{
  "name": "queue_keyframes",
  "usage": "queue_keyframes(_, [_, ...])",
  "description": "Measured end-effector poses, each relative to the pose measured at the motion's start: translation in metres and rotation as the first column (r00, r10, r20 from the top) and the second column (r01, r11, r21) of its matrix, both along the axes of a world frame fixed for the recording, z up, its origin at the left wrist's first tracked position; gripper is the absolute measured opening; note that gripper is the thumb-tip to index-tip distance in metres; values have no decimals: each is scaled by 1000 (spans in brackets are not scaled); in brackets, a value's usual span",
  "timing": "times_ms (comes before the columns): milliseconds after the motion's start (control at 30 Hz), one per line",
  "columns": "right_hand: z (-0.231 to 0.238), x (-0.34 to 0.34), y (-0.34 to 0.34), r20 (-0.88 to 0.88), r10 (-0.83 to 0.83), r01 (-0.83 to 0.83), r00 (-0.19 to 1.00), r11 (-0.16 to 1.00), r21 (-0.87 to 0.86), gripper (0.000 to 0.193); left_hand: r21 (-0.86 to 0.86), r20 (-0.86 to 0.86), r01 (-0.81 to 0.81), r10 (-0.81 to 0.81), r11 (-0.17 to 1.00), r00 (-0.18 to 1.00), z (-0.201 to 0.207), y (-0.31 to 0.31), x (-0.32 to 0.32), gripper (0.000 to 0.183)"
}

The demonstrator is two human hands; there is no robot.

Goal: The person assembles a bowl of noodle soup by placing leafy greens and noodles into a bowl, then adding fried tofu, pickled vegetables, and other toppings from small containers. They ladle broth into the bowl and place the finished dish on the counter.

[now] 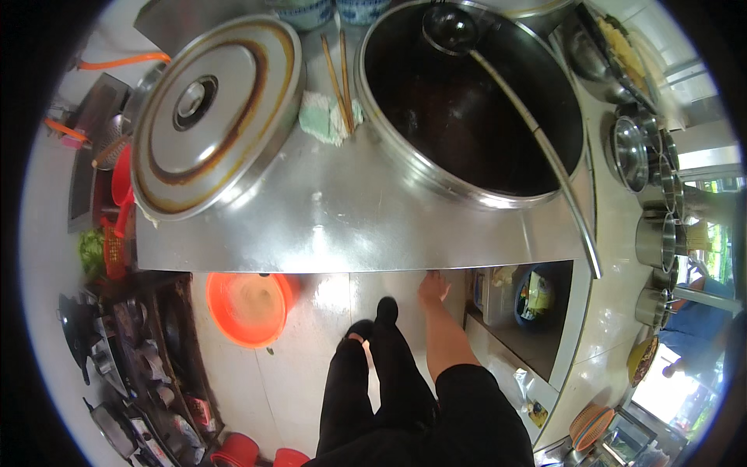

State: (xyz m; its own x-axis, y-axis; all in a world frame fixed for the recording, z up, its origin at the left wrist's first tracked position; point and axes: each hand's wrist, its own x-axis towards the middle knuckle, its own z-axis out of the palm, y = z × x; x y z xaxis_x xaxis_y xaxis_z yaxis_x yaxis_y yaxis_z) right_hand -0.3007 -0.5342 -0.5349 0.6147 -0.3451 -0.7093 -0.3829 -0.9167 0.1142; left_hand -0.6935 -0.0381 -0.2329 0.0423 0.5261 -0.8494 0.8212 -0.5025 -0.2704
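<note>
My right hand (433,288) reaches forward to the front edge of the steel counter (327,218). Its fingers are partly hidden at that edge, so I cannot make out whether it holds anything. My left hand is out of view. On the counter's right side stands a large steel pot (482,198) with dark contents. A long-handled ladle (537,128) lies across the pot, its bowl at the far rim and its handle end jutting over the near right side. To the left lies a big round metal lid (226,117) with brown stains. Between them, two chopsticks (336,82) rest on a pale green cloth (320,117).
An orange-red basin (249,311) stands on the floor below the counter. Right of my arm is an open compartment (521,335) under the counter. Steel pots and bowls (656,241) line the far right. A cluttered dark shelf (156,350) stands at left.
</note>
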Motion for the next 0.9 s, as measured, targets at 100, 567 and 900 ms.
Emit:
queue_keyframes(100, [-21,11,4,-12,-11,11,1000,999,-53,44,1,-30,-22,22,1000,999,3,-8,-17,31])
queue_keyframes(567, [-55,38,7,107,-141,132,984,988,79,44,71,-93,-209,215,975,972,11,-64,-74,32])
queue_keyframes(900, [-69,5,-5,71,-135,121,988,977,174,46,146,-46,-106,114,984,992,15,-76,-99,33])
